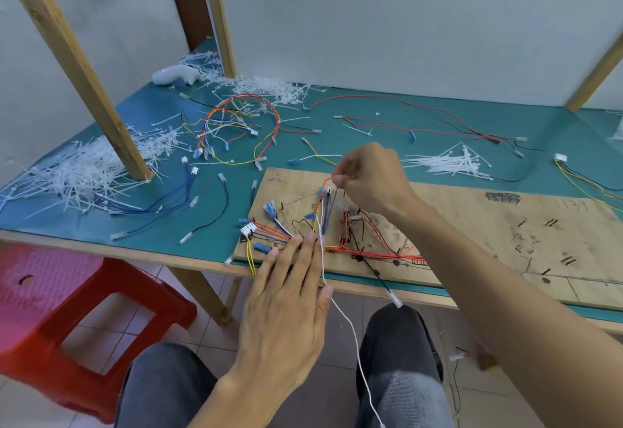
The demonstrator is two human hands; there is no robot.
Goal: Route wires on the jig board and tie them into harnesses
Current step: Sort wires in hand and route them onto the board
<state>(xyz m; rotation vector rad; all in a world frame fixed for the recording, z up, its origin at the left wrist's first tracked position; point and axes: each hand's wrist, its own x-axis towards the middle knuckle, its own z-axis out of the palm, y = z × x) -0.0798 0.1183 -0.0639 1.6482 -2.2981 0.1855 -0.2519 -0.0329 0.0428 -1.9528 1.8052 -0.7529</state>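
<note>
Left hand [286, 306]: flat, fingers spread, gripping nothing, pressing wires [269, 230] onto the near edge of the board [488, 225]; white wire [350, 330] trails beside its thumb. Right hand [371, 175]: pinching a red wire [326, 182] above the board. Beyond: finished harness [236, 124], loose cable ties [84, 164] on the green table [387, 114].

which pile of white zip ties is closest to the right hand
The small zip tie pile on the mat just right of the right hand; the larger piles lie far left and at the back.
</note>
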